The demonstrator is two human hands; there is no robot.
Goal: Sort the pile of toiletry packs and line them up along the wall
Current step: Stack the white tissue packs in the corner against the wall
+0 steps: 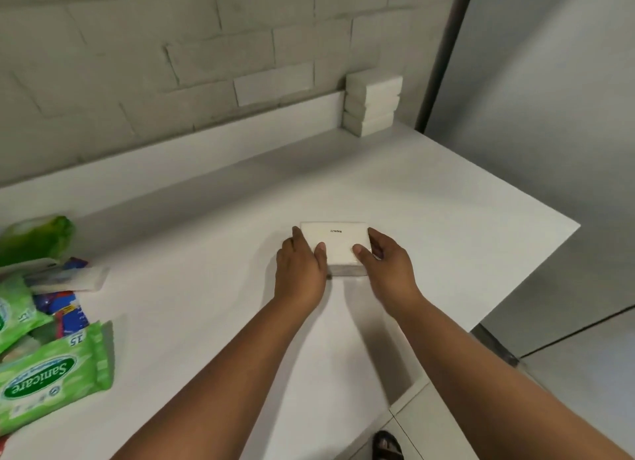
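A white tissue pack (338,241) with a small printed date lies flat in the middle of the white counter (429,198). My left hand (300,270) grips its left side and my right hand (386,265) grips its right side, thumbs on top. Three white packs (372,103) are stacked against the brick wall at the far right corner. The pile (44,322) at the left edge holds green Sanicare wipe packs, a blue pack and a thin white pack.
The brick wall (171,64) with a low white upstand runs along the counter's back. The counter ends at the right, beside a grey panel (549,115). A sandalled foot (388,446) shows on the floor below.
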